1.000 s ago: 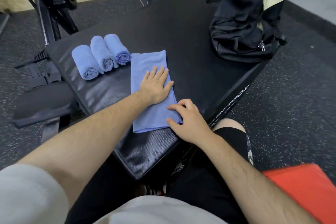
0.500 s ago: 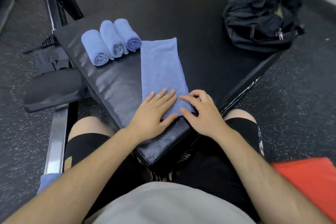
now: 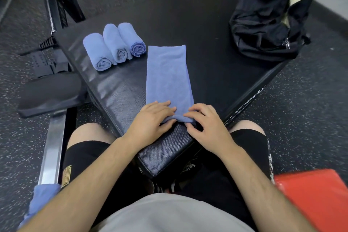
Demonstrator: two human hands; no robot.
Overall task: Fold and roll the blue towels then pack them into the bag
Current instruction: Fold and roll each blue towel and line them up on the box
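Blue cloth shows at the far left, where a loose towel [image 3: 40, 199] lies low beside the person's left arm. On the left part of the black counter [image 3: 207, 30], three rolled towels [image 3: 114, 43] sit side by side, touching. Just right of them the folded towel [image 3: 167, 73] stretches as a long strip from mid-counter to the near corner.

Its near end lies under both hands. The left hand [image 3: 150, 120] curls its fingers over the left half of that end, thumb against the edge. The right hand [image 3: 207, 124] pinches the right half with bent fingers. Half a second ago both hands lay flat on a flat end; now that end is turned up into a small first roll between them.

Farther right, the black bag [image 3: 267, 24] sits on the counter's far corner, well apart from the strip. A red pad [image 3: 316, 198] lies at the lower right.
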